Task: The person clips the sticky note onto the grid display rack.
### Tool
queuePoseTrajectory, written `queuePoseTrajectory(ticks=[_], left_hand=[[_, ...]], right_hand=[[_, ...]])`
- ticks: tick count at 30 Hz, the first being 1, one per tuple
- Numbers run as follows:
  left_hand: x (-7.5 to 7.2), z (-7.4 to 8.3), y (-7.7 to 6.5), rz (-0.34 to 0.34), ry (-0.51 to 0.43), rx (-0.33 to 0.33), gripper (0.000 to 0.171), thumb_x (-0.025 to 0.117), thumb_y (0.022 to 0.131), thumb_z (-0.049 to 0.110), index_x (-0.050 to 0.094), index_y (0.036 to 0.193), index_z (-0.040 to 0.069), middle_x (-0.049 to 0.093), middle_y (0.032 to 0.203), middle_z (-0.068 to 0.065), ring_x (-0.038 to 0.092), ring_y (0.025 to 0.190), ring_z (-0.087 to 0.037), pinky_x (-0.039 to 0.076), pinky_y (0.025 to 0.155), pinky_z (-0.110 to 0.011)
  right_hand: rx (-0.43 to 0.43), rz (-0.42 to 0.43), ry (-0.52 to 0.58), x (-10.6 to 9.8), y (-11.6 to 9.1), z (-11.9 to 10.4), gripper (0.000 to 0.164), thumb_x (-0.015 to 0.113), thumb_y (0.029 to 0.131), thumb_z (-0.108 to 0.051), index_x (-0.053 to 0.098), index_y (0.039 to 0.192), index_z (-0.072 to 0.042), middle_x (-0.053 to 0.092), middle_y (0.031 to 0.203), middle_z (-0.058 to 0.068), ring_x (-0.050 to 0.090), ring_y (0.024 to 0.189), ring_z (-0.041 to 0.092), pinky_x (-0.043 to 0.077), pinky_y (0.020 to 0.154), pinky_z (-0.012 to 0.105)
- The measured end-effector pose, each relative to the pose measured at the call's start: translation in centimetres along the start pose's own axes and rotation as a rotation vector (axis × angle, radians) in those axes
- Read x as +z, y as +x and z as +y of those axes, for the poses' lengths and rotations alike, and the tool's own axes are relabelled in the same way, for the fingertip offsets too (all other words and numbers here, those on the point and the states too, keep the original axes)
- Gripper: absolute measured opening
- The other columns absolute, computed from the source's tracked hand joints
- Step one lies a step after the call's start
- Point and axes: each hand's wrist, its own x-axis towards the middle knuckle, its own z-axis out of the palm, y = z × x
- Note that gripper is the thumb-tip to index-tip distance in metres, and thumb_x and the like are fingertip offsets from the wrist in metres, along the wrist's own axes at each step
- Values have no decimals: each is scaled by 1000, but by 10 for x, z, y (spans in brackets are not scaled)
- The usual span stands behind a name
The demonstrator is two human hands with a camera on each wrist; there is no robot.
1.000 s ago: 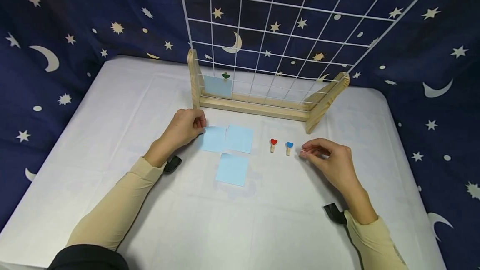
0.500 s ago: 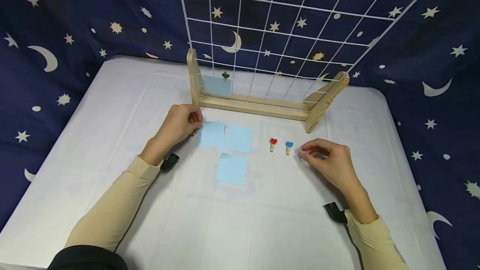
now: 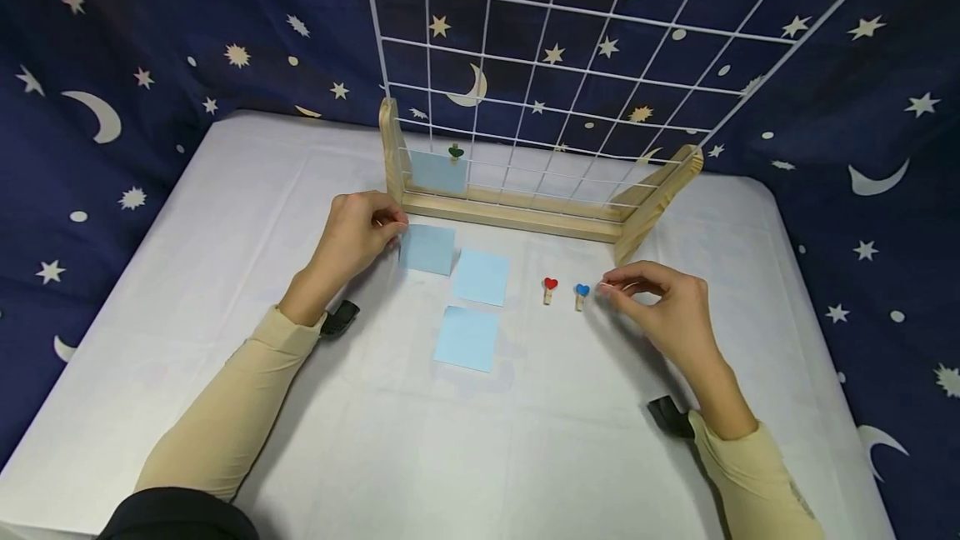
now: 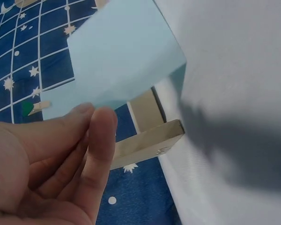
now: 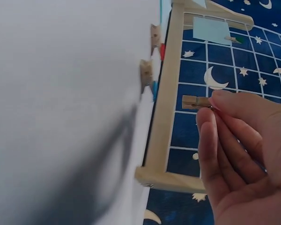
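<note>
My left hand (image 3: 352, 236) pinches the corner of a square light-blue paper sheet (image 3: 427, 250) between thumb and forefinger. In the left wrist view this sheet (image 4: 126, 51) is raised off the table and tilted. A small wooden clothespin (image 5: 192, 101) is pinched between the right thumb and fingertips, seen in the right wrist view; the fingers cover one end. In the head view the right hand (image 3: 667, 307) hovers just right of a blue-heart clothespin (image 3: 581, 297). Beside that lies a red-heart clothespin (image 3: 550, 290). Two more blue sheets, one upper (image 3: 481, 277) and one lower (image 3: 467, 340), lie flat.
A white wire grid (image 3: 558, 65) stands in a wooden base (image 3: 517, 219) at the back of the white table (image 3: 450, 448). On its lower left hangs a blue sheet (image 3: 437, 173), held by a green-topped clothespin (image 3: 455, 153). Star-patterned cloth (image 3: 165, 7) surrounds the table.
The left hand has moved away from me, toward the rack, lifting its blue sheet off the table. The right hand has risen slightly with its clothespin.
</note>
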Motion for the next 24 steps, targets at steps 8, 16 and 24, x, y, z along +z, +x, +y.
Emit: queuePoseTrajectory(ticks=[8,16,24], left_hand=[[-1,9,7,81,-77,21,6,83,88,-1,78,86,2,77,78,-10,67,59,-18,48,56,-16],[0,12,10,133,-97,56,6,83,87,-2,79,85,2,76,81,-11,68,61,-19,46,57,-12],[2,23,17,134,-77,68,2,82,89,1,80,90,0,78,88,-11,72,69,-21,57,67,-30]], right_hand=[[-24,54,52,7,24,-11,21,89,81,0,83,97,-11,81,91,4,71,75,0,53,74,12],[-52,84,53,21,49,-24,15,91,82,-11,85,95,-15,81,89,0,69,76,-3,51,75,13],[-111,126,28,27,71,-41,12,91,82,-10,85,93,-13,81,87,1,67,78,-10,51,74,18]])
